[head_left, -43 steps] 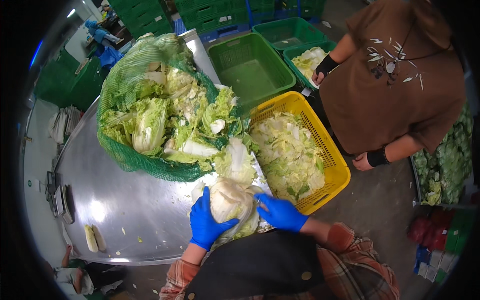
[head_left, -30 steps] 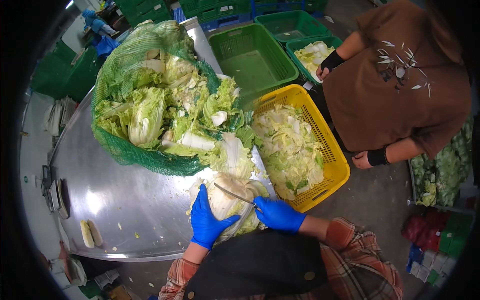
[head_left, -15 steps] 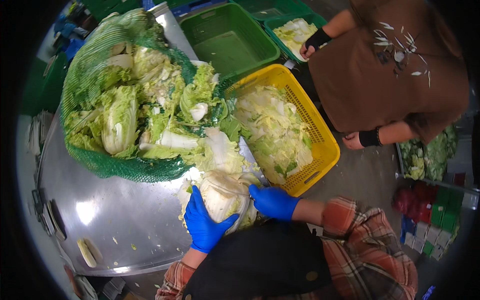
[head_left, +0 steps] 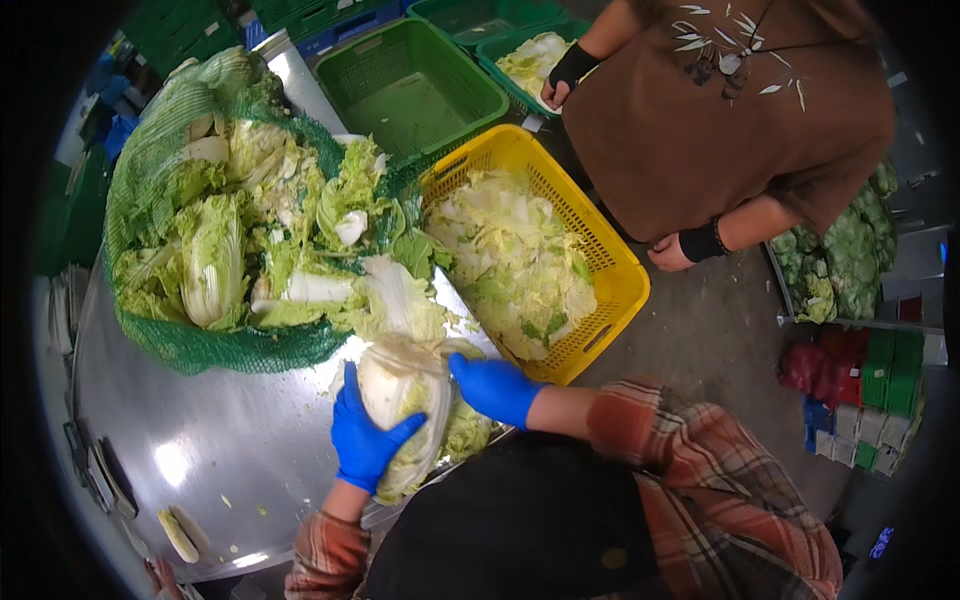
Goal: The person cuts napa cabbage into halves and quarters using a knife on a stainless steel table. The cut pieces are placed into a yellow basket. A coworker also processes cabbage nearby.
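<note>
A pale napa cabbage (head_left: 400,400) lies at the near edge of the steel table. My left hand (head_left: 372,435), in a blue glove, holds its left side, thumb spread across the leaves. My right hand (head_left: 492,388), gloved too, is closed at the cabbage's upper right; whatever its fingers grip is hidden. Loose outer leaves (head_left: 470,430) lie under and beside the head. Just beyond it, a large white-ribbed leaf (head_left: 392,290) reaches toward a green mesh sack (head_left: 230,352), open and full of cabbages and torn leaves.
A yellow crate (head_left: 622,300) of leaf trimmings stands right of the steel table (head_left: 240,440). Behind it is a green crate (head_left: 410,95). A co-worker in a brown top (head_left: 720,130) stands at the far right. A cut piece of stalk (head_left: 178,536) lies at the table's left.
The whole view has shifted, so things sit further left. The cabbage has tilted more upright between my hands, its lower leaves now showing. My right hand stays at its upper right side.
</note>
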Action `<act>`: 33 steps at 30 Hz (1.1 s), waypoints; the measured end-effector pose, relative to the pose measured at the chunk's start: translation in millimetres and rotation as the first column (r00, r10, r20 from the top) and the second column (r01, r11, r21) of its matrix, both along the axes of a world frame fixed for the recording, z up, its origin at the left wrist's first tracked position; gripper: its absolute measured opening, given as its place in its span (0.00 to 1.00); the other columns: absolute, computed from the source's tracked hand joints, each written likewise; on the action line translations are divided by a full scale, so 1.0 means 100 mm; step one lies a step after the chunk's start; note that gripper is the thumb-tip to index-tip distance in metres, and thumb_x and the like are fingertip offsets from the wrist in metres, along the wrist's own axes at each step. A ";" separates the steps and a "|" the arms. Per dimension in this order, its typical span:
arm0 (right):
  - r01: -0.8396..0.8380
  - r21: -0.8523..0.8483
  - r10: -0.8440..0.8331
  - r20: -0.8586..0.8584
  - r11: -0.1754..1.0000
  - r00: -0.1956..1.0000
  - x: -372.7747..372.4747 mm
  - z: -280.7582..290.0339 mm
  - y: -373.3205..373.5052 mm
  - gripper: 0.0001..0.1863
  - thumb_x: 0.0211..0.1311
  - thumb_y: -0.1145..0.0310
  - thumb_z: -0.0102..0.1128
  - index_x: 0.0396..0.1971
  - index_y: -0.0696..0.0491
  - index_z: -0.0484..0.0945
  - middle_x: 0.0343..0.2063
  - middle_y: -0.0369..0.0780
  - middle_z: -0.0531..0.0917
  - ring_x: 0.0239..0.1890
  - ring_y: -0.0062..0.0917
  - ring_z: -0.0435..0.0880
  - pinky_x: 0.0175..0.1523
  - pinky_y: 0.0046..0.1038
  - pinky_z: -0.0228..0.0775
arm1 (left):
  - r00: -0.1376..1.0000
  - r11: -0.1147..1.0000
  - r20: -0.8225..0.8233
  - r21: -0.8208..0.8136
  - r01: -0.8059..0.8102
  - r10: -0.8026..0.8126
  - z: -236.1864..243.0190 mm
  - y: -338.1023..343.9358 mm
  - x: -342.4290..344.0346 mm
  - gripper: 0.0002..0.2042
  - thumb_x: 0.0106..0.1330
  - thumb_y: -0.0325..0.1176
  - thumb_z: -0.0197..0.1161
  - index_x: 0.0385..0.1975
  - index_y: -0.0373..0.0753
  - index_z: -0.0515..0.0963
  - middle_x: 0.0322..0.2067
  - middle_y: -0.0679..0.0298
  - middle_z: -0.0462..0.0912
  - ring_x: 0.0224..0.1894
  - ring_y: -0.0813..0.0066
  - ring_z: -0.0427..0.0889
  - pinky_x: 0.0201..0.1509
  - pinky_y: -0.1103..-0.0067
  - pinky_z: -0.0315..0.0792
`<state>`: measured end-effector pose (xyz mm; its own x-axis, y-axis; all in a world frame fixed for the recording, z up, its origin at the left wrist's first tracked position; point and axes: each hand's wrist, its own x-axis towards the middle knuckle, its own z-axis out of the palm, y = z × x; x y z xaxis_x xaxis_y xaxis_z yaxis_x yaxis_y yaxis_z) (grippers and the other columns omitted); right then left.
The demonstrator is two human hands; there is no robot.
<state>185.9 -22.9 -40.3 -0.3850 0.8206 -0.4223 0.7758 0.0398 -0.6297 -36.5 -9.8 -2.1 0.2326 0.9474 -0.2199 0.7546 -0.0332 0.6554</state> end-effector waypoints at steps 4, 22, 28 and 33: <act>0.141 -0.094 -0.147 -0.059 0.985 0.987 -0.06 -0.38 0.08 0.10 0.59 0.70 0.40 0.37 0.59 0.63 0.27 0.54 0.77 0.30 0.49 0.78 0.36 0.45 0.69 | 0.966 0.985 0.233 -0.151 -0.078 0.112 -0.10 0.12 -0.18 0.51 0.35 0.48 0.76 0.60 0.31 0.55 0.51 0.45 0.68 0.53 0.56 0.70 0.55 0.69 0.66; 0.088 -0.640 -0.564 -0.595 0.763 0.573 0.10 0.49 -0.03 0.37 0.54 0.47 0.59 0.57 0.53 0.60 0.22 0.36 0.73 0.09 0.17 0.68 0.12 0.20 0.61 | 0.972 0.909 0.223 0.384 -0.161 0.078 0.06 -0.52 0.01 0.56 0.30 0.49 0.78 0.62 0.34 0.52 0.55 0.49 0.63 0.55 0.55 0.67 0.58 0.66 0.62; 0.226 -0.287 -0.364 -0.667 0.931 0.650 0.13 0.96 0.25 0.39 0.51 0.54 0.65 0.61 0.52 0.59 0.28 0.37 0.77 0.18 0.16 0.73 0.24 0.20 0.68 | 0.519 0.915 0.830 0.025 -0.403 0.205 0.33 -0.24 0.31 0.48 0.41 0.37 0.75 0.62 0.36 0.51 0.58 0.54 0.58 0.60 0.62 0.59 0.63 0.70 0.57; 0.377 0.147 -0.189 -0.668 0.915 0.720 -0.07 0.60 0.28 0.34 0.51 0.53 0.65 0.55 0.53 0.65 0.27 0.42 0.79 0.28 0.23 0.77 0.36 0.28 0.70 | 0.476 0.854 0.779 -0.143 -0.500 0.409 0.39 -0.17 0.36 0.38 0.49 0.30 0.69 0.59 0.35 0.54 0.55 0.55 0.62 0.56 0.65 0.64 0.60 0.72 0.61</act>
